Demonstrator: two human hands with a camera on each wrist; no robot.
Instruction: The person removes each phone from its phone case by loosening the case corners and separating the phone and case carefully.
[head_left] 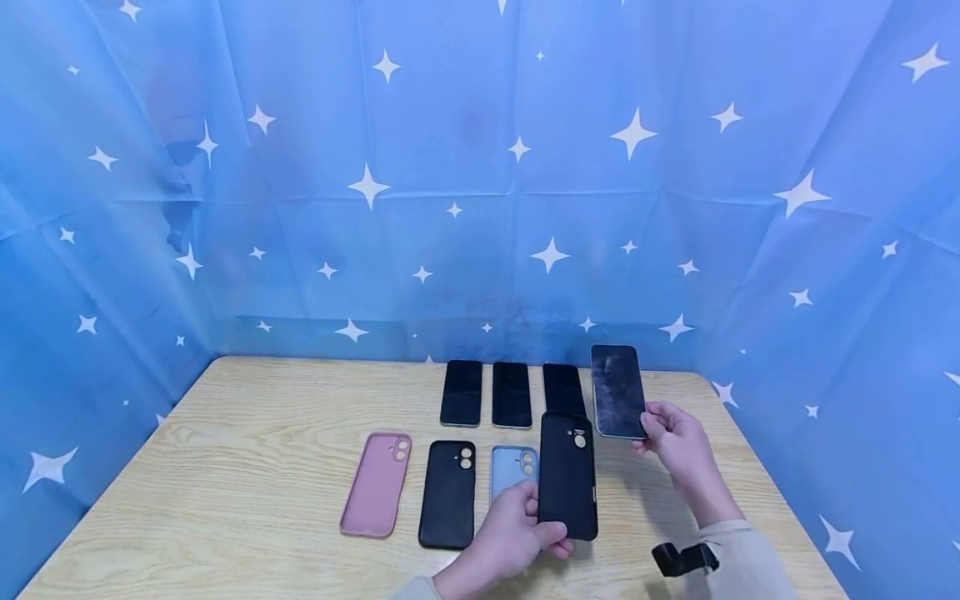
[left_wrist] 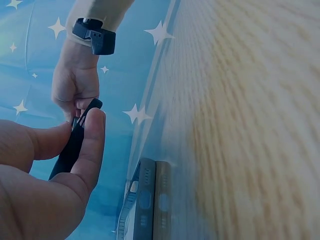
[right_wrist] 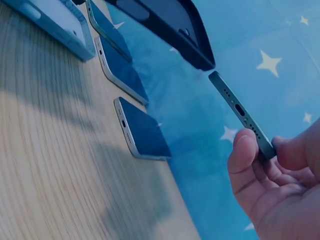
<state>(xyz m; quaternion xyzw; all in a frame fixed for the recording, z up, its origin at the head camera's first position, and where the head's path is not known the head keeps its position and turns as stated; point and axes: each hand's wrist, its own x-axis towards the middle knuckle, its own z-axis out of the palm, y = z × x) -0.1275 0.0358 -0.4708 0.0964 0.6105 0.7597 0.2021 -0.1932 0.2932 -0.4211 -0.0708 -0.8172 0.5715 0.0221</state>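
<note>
My left hand (head_left: 513, 529) pinches a black phone case (head_left: 567, 479) by its lower end, thumb on the inside face. The case is raised off the table with its camera cutout at the upper right. In my right hand (head_left: 681, 442) is a smartphone (head_left: 618, 392), gripped at its lower right corner with the dark screen towards me. In the right wrist view the phone's bottom edge with its charging port (right_wrist: 240, 110) shows, close to the raised case. A light blue phone case (head_left: 513, 467) lies on the table, partly behind my left hand.
Three phones lie in a row at the table's back: a left one (head_left: 461, 393), a middle one (head_left: 512, 395) and a right one (head_left: 564, 389). A pink case (head_left: 377, 483) and another black case (head_left: 447, 494) lie nearer on the wooden table (head_left: 247, 467). A starred blue curtain (head_left: 465, 167) surrounds it.
</note>
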